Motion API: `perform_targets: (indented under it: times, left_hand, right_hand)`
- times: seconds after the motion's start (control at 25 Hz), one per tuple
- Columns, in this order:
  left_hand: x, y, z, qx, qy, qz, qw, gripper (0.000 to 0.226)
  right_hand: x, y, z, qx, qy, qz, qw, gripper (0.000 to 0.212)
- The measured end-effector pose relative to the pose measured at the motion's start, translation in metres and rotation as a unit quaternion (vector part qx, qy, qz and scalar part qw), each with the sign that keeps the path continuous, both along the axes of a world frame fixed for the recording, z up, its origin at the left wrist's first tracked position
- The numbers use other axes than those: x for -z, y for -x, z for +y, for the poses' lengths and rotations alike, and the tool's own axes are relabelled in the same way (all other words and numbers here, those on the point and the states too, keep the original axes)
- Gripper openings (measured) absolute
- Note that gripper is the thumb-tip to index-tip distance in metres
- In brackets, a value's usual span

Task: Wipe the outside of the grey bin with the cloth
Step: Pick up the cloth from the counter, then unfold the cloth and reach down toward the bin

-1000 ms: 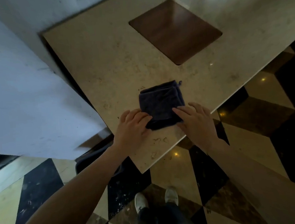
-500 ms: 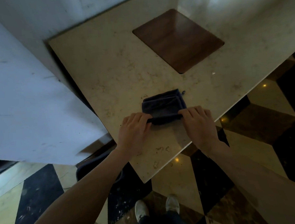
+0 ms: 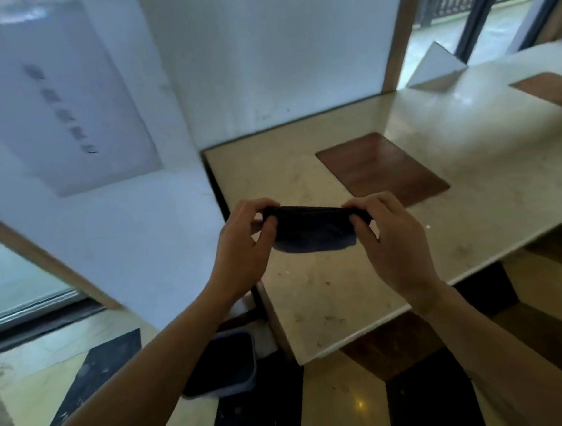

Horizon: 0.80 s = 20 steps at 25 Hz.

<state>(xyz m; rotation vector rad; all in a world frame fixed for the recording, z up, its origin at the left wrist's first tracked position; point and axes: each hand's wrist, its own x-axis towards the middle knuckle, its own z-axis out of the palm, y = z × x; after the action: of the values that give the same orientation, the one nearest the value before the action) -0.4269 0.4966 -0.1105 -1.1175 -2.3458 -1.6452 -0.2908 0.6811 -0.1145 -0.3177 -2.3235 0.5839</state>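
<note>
A dark folded cloth (image 3: 313,232) hangs in the air above the marble counter (image 3: 330,296), stretched between both hands. My left hand (image 3: 242,249) pinches its left end and my right hand (image 3: 391,241) pinches its right end. The grey bin (image 3: 229,368) stands on the floor below the counter's left corner, open at the top and dark inside; my left forearm crosses in front of part of it.
A brown wooden inlay (image 3: 380,169) is set into the counter behind the cloth. A white partition panel (image 3: 102,179) rises at the left of the counter. The floor (image 3: 355,402) has beige, black and brown tiles. A folded white card (image 3: 436,66) stands at the back right.
The cloth lay flat on the counter under my fingertips; both hands folded it, gripped its ends and lifted it off the surface. The view has tilted upward.
</note>
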Motion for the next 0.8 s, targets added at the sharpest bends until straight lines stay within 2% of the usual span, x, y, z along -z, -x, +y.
perform_targets:
  times: [0.2, 0.44, 0.68, 0.8]
  left_hand:
    - [-0.039, 0.001, -0.074, -0.064, 0.003, 0.021, 0.998, 0.022]
    - [-0.04, 0.01, -0.16, -0.129, 0.012, 0.036, 0.991, 0.026]
    - [-0.021, 0.038, -0.232, -0.103, 0.009, 0.033, 0.994, 0.026]
    - [-0.011, 0.068, -0.273, -0.068, 0.021, 0.001, 0.997, 0.025]
  right_hand:
    - [-0.036, 0.03, -0.05, -0.065, -0.032, 0.056, 0.996, 0.018]
    - [-0.036, 0.06, -0.128, -0.134, -0.022, 0.076, 0.988, 0.017]
    - [-0.026, 0.077, -0.202, -0.137, -0.036, 0.017, 0.99, 0.018]
    - [-0.022, 0.091, -0.244, -0.122, -0.048, -0.022, 0.991, 0.022]
